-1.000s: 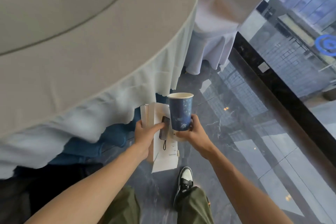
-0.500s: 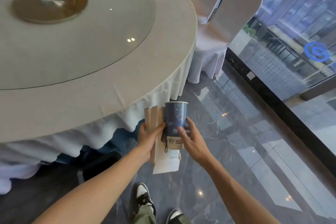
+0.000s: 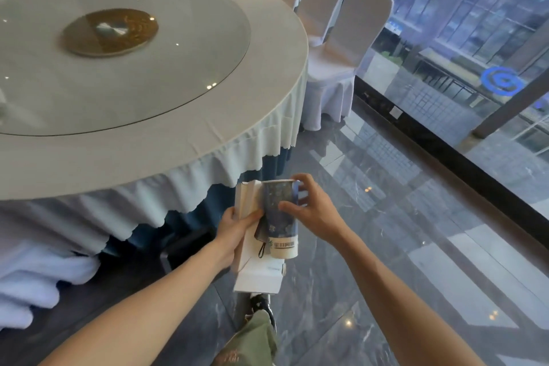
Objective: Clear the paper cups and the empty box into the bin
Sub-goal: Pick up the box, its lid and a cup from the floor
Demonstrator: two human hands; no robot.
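Just off the round table's (image 3: 154,140) near edge, above the dark polished floor, the person carries everything in front of them: the left hand (image 3: 234,230) grips the flat white box (image 3: 261,272) from its left side, thumb over the front, while the right hand (image 3: 312,211) wraps the blue paper cup (image 3: 280,217), pressing it against the box. The cup could slide free, I'd guess, since only finger pressure pins it there. A small dark item hangs between them; unclear what. Whether cup or box holds anything cannot be told. No bin in sight.
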